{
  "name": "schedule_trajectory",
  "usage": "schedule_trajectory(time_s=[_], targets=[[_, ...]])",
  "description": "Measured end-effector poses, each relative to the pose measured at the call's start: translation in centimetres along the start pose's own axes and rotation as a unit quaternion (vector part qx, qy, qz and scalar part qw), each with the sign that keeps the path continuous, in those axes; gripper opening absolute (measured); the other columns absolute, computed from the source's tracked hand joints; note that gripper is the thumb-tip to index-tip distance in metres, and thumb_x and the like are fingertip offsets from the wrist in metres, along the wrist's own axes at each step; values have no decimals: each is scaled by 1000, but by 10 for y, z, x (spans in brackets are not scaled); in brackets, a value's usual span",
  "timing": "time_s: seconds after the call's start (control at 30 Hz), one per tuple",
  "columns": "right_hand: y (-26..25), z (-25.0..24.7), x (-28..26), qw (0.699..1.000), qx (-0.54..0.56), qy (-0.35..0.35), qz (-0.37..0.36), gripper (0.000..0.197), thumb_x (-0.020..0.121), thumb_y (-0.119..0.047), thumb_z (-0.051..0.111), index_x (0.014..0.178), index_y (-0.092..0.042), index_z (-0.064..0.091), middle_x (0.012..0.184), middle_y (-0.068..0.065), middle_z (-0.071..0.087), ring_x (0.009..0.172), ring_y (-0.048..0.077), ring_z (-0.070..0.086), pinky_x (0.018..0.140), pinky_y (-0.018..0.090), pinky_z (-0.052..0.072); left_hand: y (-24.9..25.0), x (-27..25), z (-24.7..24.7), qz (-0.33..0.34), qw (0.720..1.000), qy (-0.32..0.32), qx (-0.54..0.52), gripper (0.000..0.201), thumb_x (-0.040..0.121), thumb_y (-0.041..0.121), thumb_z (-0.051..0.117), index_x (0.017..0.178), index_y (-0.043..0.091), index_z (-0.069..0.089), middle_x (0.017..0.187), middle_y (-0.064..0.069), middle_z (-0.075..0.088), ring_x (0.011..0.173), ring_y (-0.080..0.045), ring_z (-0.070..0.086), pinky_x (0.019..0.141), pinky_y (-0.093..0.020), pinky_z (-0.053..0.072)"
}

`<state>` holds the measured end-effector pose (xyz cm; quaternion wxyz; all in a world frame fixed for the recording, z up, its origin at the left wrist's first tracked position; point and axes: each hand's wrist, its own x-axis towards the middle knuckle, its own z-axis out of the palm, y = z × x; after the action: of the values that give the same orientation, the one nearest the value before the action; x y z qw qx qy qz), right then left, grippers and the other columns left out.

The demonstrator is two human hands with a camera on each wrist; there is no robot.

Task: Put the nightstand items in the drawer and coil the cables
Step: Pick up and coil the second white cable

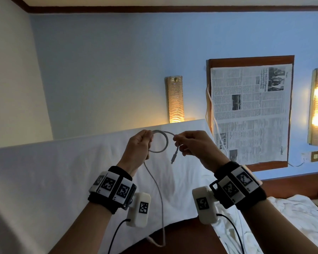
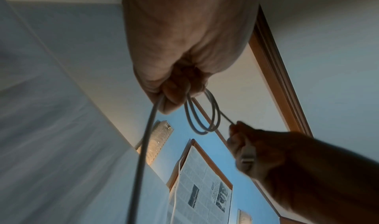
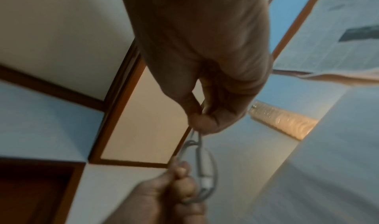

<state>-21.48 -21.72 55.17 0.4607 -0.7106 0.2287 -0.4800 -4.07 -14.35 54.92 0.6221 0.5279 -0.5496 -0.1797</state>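
Cable (image 2: pixel 202 114) double-looped in left wrist view; head: one.

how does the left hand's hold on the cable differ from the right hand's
The left hand grips the coiled loops of the cable in a closed fist; the right hand pinches a single strand near the plug end. The long tail hangs below the left hand, the plug below the right. Both hold the same cable.

Open air surrounds both hands (image 1: pixel 173 145). Beyond and below them stands the white-sheeted bed (image 1: pixel 72 171); a slack cable (image 1: pixel 159 198) hangs between the wrists, and the papered frame (image 1: pixel 250 110) is right.
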Motion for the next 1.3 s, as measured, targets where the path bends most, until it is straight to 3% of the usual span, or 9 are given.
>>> schedule_trajectory(time_s=[0.2,0.27,0.37,0.47,0.6,0.8,1.07,1.17,1.3], targets=[[-3,17,-7,985,166,42,-20,13,91,-5,62,89,8,64,77,18,70,75,28,73,75,31,60,1,-1,8,-11,1000,-2,-12,33,102,31,38,75,16,49,58,5,35,49,-8,28,48,-22,30],[2,22,-11,992,106,50,-42,12,86,-7,69,86,4,68,78,17,72,73,26,74,75,32,61,4,-3,8,-23,999,-9,-49,34,102,30,39,73,17,49,57,6,35,50,-9,28,51,-23,29],[10,25,-10,984,-100,110,-100,12,76,-21,81,73,-12,73,71,-1,74,61,12,69,59,15,52,10,-7,9,-44,992,-36,-114,35,102,28,39,71,17,49,55,7,33,50,-9,26,52,-24,28],[18,27,-3,978,-119,135,-102,19,73,-22,82,76,-13,65,75,-4,72,67,7,67,59,16,52,15,-12,14,-60,984,-63,-157,35,103,28,37,73,16,49,56,5,32,49,-9,26,51,-23,28],[19,24,-2,996,52,30,-69,22,85,-10,70,103,-7,58,91,6,75,89,20,71,80,30,57,17,-12,16,-78,977,-67,-187,36,104,28,35,74,16,49,55,6,31,47,-9,26,51,-23,27],[24,15,-4,983,149,-87,-64,18,91,-10,63,107,-3,66,88,12,69,91,25,69,91,38,56,16,-5,11,-85,969,-65,-223,38,104,30,33,72,17,47,52,7,29,45,-8,23,48,-23,26],[33,2,-5,982,95,-156,-39,26,88,6,60,109,-6,70,86,8,66,82,19,61,83,29,55,14,6,9,-91,963,-55,-249,38,104,31,34,70,17,47,53,7,28,41,-7,23,43,-18,28],[28,0,-5,972,155,-175,-11,27,94,2,52,113,-7,69,90,12,56,77,14,55,81,26,51,9,6,15,-87,973,-33,-211,39,103,31,35,70,17,48,51,7,32,42,-8,27,46,-20,29],[23,8,-6,935,298,-194,3,23,97,-11,46,106,-8,66,100,8,65,68,9,49,70,23,48,6,7,23,-87,975,-20,-202,37,102,32,38,71,17,50,52,6,34,46,-9,28,48,-21,30]])
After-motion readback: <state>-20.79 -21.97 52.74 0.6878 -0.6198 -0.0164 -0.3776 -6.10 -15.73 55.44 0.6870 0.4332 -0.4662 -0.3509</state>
